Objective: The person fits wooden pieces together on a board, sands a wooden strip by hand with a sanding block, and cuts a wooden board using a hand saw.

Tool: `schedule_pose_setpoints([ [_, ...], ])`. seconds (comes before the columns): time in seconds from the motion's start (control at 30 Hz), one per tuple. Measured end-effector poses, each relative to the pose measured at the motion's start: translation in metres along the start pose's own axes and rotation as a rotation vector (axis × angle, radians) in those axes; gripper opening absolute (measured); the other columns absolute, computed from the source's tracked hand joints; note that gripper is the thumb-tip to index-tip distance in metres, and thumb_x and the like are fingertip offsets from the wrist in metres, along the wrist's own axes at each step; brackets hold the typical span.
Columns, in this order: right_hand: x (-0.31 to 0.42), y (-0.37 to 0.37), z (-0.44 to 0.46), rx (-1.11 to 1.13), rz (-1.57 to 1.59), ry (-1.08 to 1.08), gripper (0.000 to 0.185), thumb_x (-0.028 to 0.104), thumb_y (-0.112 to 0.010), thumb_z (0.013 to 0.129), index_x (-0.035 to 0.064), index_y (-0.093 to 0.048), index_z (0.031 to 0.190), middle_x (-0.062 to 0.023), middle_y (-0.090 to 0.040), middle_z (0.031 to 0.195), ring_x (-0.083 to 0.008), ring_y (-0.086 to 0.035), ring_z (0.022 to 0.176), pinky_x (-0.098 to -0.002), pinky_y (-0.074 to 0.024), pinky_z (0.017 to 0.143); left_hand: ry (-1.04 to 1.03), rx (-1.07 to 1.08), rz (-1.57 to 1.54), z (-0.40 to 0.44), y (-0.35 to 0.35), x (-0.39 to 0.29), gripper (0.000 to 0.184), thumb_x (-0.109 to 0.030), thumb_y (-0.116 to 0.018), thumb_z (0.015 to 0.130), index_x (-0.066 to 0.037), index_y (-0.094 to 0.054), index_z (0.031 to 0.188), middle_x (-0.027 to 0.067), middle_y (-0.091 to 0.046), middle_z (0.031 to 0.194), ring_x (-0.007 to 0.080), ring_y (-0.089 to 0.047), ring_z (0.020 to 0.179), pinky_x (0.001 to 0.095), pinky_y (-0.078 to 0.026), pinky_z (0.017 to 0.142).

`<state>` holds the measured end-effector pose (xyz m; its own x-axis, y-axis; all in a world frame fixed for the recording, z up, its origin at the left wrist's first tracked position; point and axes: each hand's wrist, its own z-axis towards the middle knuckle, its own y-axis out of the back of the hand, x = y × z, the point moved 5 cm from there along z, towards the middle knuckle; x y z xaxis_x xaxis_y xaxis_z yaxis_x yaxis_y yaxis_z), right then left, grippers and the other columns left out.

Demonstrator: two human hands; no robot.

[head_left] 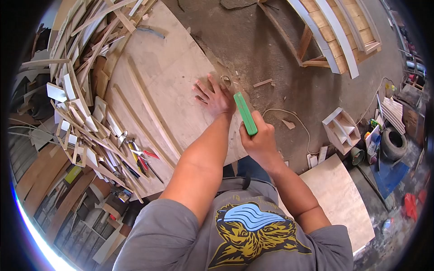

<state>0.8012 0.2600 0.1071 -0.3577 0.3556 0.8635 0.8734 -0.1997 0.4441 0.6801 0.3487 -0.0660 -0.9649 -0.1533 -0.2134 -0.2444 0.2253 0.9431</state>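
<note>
My left hand [214, 97] lies with spread fingers on a large plywood sheet [167, 67], near its right edge. Just to the right, my right hand [261, 137] is wrapped round the end of a green tool [245, 114], which looks like a folding cutter or saw handle. The tool's far end points up toward the sheet's edge beside my left hand. A small curled shaving [226, 80] lies past my left fingertips. Two long thin wood strips [151, 113] rest on the sheet to the left.
Wood offcuts [83, 113] are heaped along the left, with red-handled pliers [150, 154] at their edge. A curved wooden frame [334, 31] stands at the upper right. Right of me are a small wooden box [341, 131], a cable [300, 118] and a tyre [393, 144].
</note>
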Motion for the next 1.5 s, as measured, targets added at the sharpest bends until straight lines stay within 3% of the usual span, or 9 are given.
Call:
schedule_pose_setpoints([
  [0.13, -0.009, -0.018, 0.026, 0.003, -0.086, 0.003, 0.018, 0.013, -0.068, 0.088, 0.0047, -0.057, 0.099, -0.0249, -0.065, 0.074, -0.0473, -0.068, 0.075, -0.0538, -0.0540, 0.066, 0.021, 0.105, 0.017, 0.000, 0.008, -0.002, 0.066, -0.041, -0.040, 0.107, -0.021, -0.019, 0.167, 0.0241, 0.002, 0.172, 0.0475, 0.008, 0.159, 0.0660, -0.001, 0.124],
  [0.27, 0.002, 0.006, -0.010, -0.020, 0.091, -0.008, 0.017, 0.014, -0.069, 0.090, 0.0042, -0.056, 0.097, -0.0252, -0.064, 0.072, -0.0470, -0.068, 0.074, -0.0521, -0.0536, 0.062, 0.007, 0.013, 0.010, 0.000, 0.002, -0.001, 0.067, -0.040, -0.040, 0.107, -0.022, -0.019, 0.168, 0.0238, 0.003, 0.172, 0.0473, 0.006, 0.159, 0.0661, -0.003, 0.124],
  [0.7, -0.015, -0.013, 0.013, -0.008, -0.022, -0.015, 0.019, 0.009, -0.070, 0.086, 0.0030, -0.056, 0.097, -0.0240, -0.064, 0.073, -0.0457, -0.068, 0.070, -0.0536, -0.0524, 0.061, 0.025, 0.040, 0.001, 0.000, 0.004, -0.004, 0.067, -0.039, -0.041, 0.107, -0.021, -0.018, 0.168, 0.0244, 0.003, 0.172, 0.0467, 0.009, 0.159, 0.0654, -0.001, 0.124],
  [0.83, -0.003, 0.008, -0.024, -0.039, 0.033, 0.049, 0.023, 0.016, -0.070, 0.087, 0.0030, -0.053, 0.094, -0.0258, -0.065, 0.074, -0.0483, -0.067, 0.071, -0.0556, -0.0526, 0.062, 0.012, 0.024, 0.023, -0.001, 0.006, -0.005, 0.068, -0.039, -0.041, 0.107, -0.021, -0.018, 0.168, 0.0247, 0.001, 0.172, 0.0473, 0.008, 0.159, 0.0657, -0.001, 0.124],
  [0.97, -0.014, -0.021, 0.005, -0.005, -0.091, 0.079, 0.015, 0.003, -0.069, 0.086, 0.0022, -0.058, 0.096, -0.0233, -0.061, 0.074, -0.0450, -0.068, 0.074, -0.0464, -0.0532, 0.060, -0.012, 0.012, 0.009, 0.002, 0.001, 0.002, 0.068, -0.038, -0.042, 0.106, -0.021, -0.017, 0.168, 0.0255, 0.001, 0.172, 0.0479, 0.008, 0.158, 0.0660, -0.002, 0.124],
  [1.1, 0.000, 0.011, -0.029, -0.050, 0.103, 0.054, 0.017, 0.009, -0.069, 0.088, 0.0019, -0.054, 0.091, -0.0264, -0.060, 0.072, -0.0483, -0.065, 0.076, -0.0473, -0.0518, 0.059, 0.005, -0.009, 0.029, 0.002, -0.002, 0.000, 0.069, -0.039, -0.043, 0.106, -0.021, -0.017, 0.168, 0.0256, 0.000, 0.172, 0.0482, 0.007, 0.158, 0.0659, -0.002, 0.124],
  [1.27, -0.017, -0.017, 0.013, -0.019, -0.059, 0.017, 0.012, 0.001, -0.069, 0.087, 0.0013, -0.060, 0.095, -0.0220, -0.062, 0.073, -0.0419, -0.071, 0.073, -0.0429, -0.0543, 0.061, 0.006, 0.026, 0.004, 0.000, 0.007, -0.002, 0.069, -0.040, -0.042, 0.107, -0.022, -0.017, 0.168, 0.0259, 0.000, 0.172, 0.0477, 0.007, 0.159, 0.0655, -0.003, 0.124],
  [1.4, -0.005, 0.008, -0.029, -0.064, 0.101, 0.071, 0.012, 0.008, -0.068, 0.090, 0.0013, -0.059, 0.095, -0.0255, -0.060, 0.074, -0.0470, -0.066, 0.073, -0.0475, -0.0512, 0.059, 0.017, 0.016, 0.016, 0.000, 0.001, -0.001, 0.068, -0.041, -0.042, 0.107, -0.022, -0.017, 0.168, 0.0259, 0.001, 0.172, 0.0474, 0.007, 0.159, 0.0650, -0.003, 0.124],
  [1.5, -0.028, -0.020, 0.014, -0.025, -0.021, 0.048, 0.016, 0.000, -0.068, 0.087, 0.0009, -0.064, 0.102, -0.0216, -0.062, 0.074, -0.0412, -0.071, 0.072, -0.0433, -0.0555, 0.063, 0.020, 0.057, 0.033, -0.005, 0.004, 0.002, 0.068, -0.041, -0.041, 0.107, -0.022, -0.018, 0.168, 0.0253, 0.001, 0.172, 0.0471, 0.008, 0.159, 0.0647, -0.003, 0.124],
])
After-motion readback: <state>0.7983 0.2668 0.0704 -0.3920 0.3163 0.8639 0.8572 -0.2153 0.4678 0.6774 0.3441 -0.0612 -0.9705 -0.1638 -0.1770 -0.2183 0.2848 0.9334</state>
